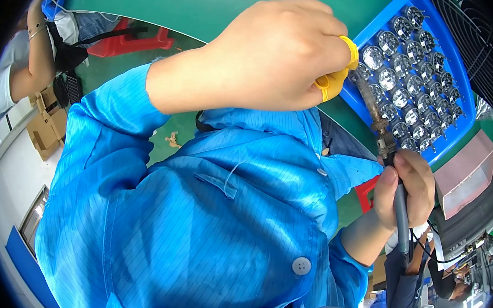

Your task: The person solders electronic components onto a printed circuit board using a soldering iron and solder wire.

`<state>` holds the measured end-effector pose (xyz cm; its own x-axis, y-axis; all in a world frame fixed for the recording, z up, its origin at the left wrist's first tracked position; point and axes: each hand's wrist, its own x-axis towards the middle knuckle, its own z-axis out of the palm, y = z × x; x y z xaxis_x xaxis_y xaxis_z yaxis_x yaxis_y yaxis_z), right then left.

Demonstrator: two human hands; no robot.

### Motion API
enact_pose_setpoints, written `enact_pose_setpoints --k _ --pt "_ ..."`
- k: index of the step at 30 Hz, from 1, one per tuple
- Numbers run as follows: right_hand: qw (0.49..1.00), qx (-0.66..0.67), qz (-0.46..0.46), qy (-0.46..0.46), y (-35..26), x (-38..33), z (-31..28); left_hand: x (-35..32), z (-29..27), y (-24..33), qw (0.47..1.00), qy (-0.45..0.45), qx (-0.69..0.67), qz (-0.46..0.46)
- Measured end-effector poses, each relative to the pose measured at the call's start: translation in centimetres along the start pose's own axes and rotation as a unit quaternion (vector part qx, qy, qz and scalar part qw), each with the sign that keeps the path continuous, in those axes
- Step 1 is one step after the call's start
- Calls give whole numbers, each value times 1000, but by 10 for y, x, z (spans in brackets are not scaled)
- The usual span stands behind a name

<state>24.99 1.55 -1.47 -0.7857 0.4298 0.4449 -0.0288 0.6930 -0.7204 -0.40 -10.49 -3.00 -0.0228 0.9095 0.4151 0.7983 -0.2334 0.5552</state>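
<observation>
My left hand [274, 59] reaches across the upper middle, back of the hand up, with yellow finger cots [331, 83] on its fingers. Its fingers are closed in a pinch, and whatever lies between them is hidden. My right hand [406, 190] grips a soldering iron [401, 214] by its dark handle. The iron's worn metal barrel [367, 95] points up toward the left fingertips, passing over the edge of a blue tray [464, 87]. In that tray stand rows of several round, clear-and-silver parts [388, 79] with thin leads.
A black wire fan guard [483, 37] stands beyond the tray. Right of my right hand is a pinkish open box [468, 174] on a dark grey surface. The green table [188, 8] runs along the top. At left are another person's arm [36, 60], red stool [133, 38] and cardboard box [47, 129].
</observation>
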Motion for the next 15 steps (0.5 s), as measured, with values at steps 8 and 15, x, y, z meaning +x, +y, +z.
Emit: enact_pose_setpoints --k 8,15 --pt "1000 -8 6 11 -1 0 1 0 -2 4 999 -34 20 -34" --pt "998 1 1 61 1 -23 -19 6 -17 -11 996 12 61 70"
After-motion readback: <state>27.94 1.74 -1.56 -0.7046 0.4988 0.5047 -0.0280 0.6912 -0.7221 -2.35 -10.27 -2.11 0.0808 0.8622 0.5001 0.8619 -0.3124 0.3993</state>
